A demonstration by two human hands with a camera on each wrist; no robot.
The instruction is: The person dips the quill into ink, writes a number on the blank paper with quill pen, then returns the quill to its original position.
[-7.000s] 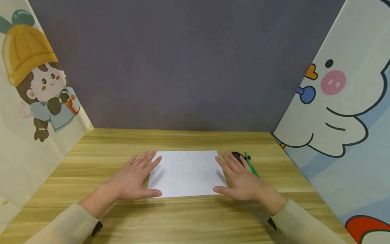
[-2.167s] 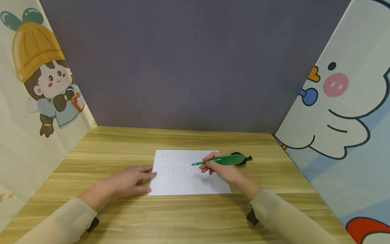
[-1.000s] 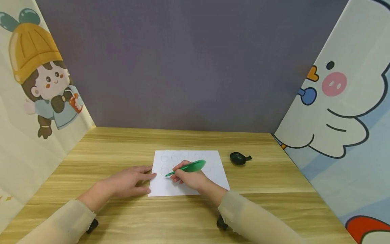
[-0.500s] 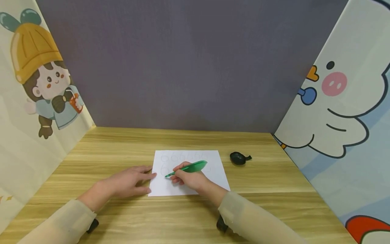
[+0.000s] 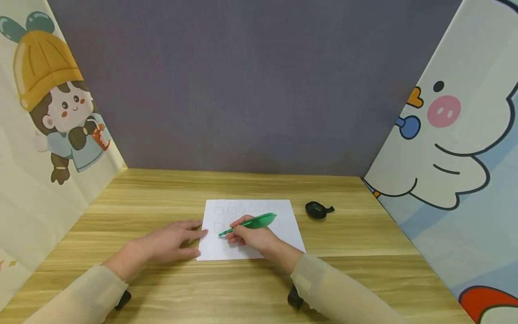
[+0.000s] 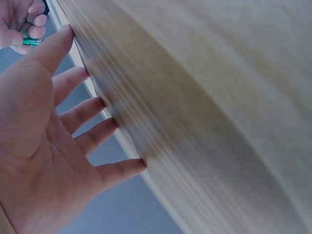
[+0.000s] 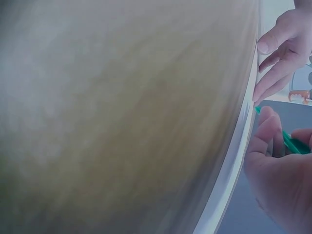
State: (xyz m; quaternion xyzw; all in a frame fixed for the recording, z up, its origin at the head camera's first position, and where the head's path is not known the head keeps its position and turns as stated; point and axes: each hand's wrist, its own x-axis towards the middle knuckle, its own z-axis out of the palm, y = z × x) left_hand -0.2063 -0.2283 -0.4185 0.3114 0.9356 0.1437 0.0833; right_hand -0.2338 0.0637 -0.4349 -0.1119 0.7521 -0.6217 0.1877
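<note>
A white sheet of paper [image 5: 220, 252] lies on the wooden table, with faint rows of 6-like figures written on it. My right hand [image 5: 255, 238] pinches a green pen [image 5: 262, 220] whose back end is leaf-shaped; its tip points left and meets the paper under the leftmost figures of the lower row. In the right wrist view thumb and fingers close round the pen [image 7: 293, 143]. My left hand [image 5: 171, 242] rests at the sheet's left edge, fingers spread. The left wrist view shows that hand [image 6: 53, 117] with fingertips down on the surface. My right hand hides part of the lower row.
Right of the paper lies a small black rounded object [image 5: 316, 210] with a short tail. A dark grey panel [image 5: 243, 90] rises behind the wooden table [image 5: 243, 292]. Cartoon-printed walls stand at left and right.
First both hands lay open beside the paper. My right hand then took up the green pen and carried it left onto the sheet; during the last second the tip shifts only slightly.
</note>
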